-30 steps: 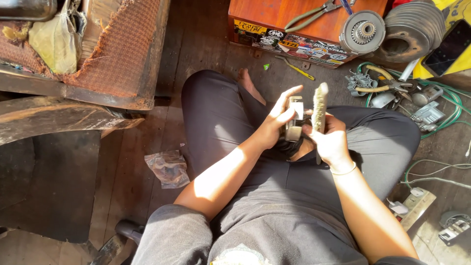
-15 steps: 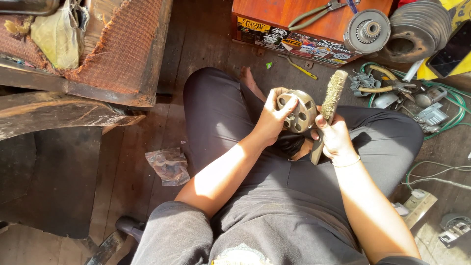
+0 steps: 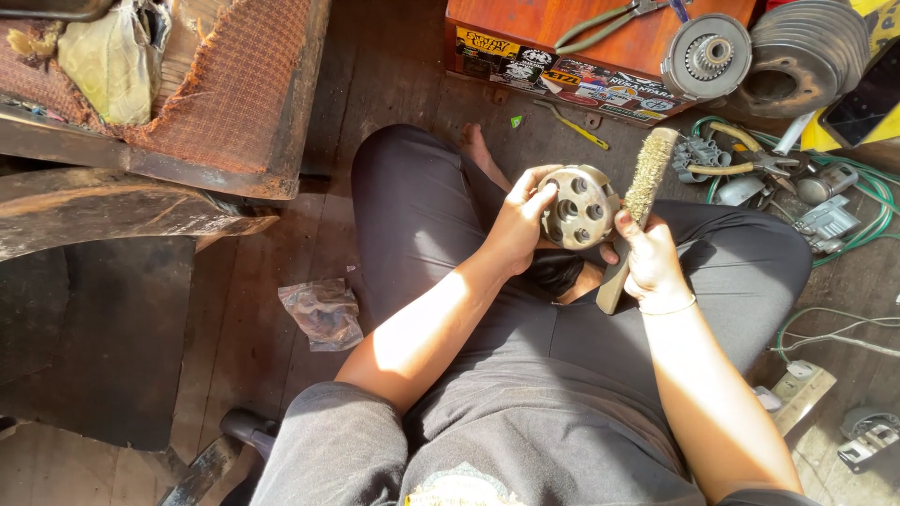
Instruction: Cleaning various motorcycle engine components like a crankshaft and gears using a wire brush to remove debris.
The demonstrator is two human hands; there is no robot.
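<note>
I sit cross-legged on a wooden floor. My left hand (image 3: pixel 520 220) grips a round grey metal part with several holes (image 3: pixel 577 208), its flat face turned toward me, above my lap. My right hand (image 3: pixel 650 260) holds a wire brush (image 3: pixel 647 178) by its wooden handle, bristles up and resting against the part's right edge. Both hands are close together over my dark trousers.
An orange wooden box (image 3: pixel 600 42) with pliers (image 3: pixel 600 23) and a geared metal disc (image 3: pixel 705 56) stands ahead. A grooved pulley (image 3: pixel 811 52), loose tools and green cable (image 3: pixel 844 201) lie at right. A torn wooden seat (image 3: pixel 169 103) is at left, a plastic bag (image 3: pixel 323 314) on the floor.
My left hand turned the metal part from edge-on to face-on. The wire brush moved slightly right and now rests at the part's edge.
</note>
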